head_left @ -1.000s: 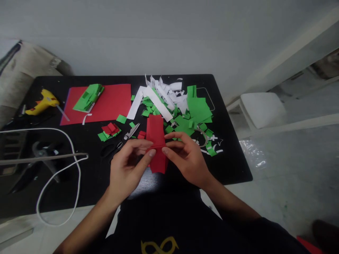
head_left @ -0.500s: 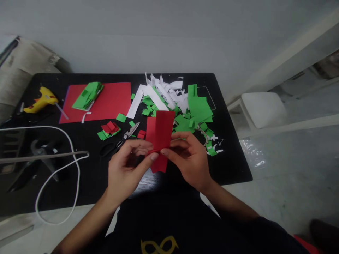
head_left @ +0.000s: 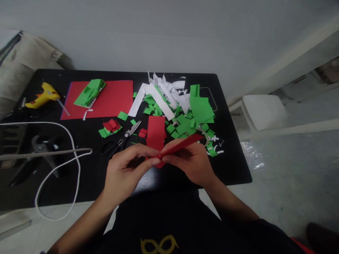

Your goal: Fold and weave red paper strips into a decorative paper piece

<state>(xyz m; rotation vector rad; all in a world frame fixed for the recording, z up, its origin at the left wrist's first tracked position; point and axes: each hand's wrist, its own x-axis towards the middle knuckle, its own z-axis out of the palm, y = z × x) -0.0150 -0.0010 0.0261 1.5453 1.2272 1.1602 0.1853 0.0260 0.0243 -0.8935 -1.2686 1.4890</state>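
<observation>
- Left hand (head_left: 127, 169): its thumb and fingers pinch the folded red paper (head_left: 155, 132) from the left.
- Right hand (head_left: 197, 162): its thumb and fingers grip the same paper from the right; the two thumbs almost meet.
- The red paper is between the hands, over the near middle of the black surface (head_left: 230, 169); one part points to the far side, another slants to the right across the right hand.
- Scissors (head_left: 127, 134) lie just left of the paper, blades toward the far side.
- Left of them is a small pile (head_left: 111, 127) of red and green pieces.
- Far left, a green bundle (head_left: 90, 92) rests on a red sheet (head_left: 119, 97), with a yellow glue gun (head_left: 45, 96) beside it.
- White scraps (head_left: 172, 92) and green scraps (head_left: 202, 107) spread at far middle and right.
- A white cable (head_left: 78, 176) loops at near left.
</observation>
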